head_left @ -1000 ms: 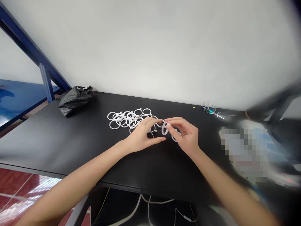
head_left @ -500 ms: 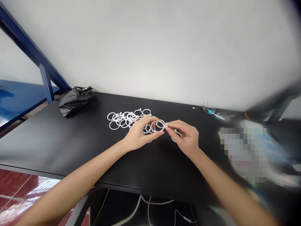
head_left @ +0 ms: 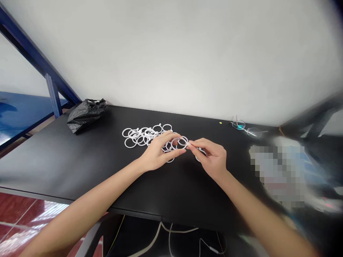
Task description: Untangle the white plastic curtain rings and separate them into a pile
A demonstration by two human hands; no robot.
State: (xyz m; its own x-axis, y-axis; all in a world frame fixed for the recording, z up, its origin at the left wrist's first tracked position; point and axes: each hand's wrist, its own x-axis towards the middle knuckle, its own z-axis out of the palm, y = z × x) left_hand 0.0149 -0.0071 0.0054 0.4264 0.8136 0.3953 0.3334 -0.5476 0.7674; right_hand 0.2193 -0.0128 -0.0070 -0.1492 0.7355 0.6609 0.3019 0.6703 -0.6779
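Observation:
Both hands meet over the middle of a black table (head_left: 80, 160). My left hand (head_left: 158, 153) pinches a white plastic ring (head_left: 180, 142) between thumb and fingers. My right hand (head_left: 211, 157) pinches the right end of the same ring with fingertips pressed together. Another white ring (head_left: 199, 154) lies partly hidden under my right hand. A pile of several white rings (head_left: 142, 135) lies on the table just left of and behind my left hand.
A crumpled black plastic bag (head_left: 85, 113) lies at the table's back left corner. A pair of glasses (head_left: 245, 127) rests at the back right near the wall. Cables (head_left: 171, 239) hang below the front edge. A blue metal frame (head_left: 50, 89) stands at left.
The ring held upright between the hands a second ago now faces me flat. Both hands have closed in on it and stayed nearly still for the last half second.

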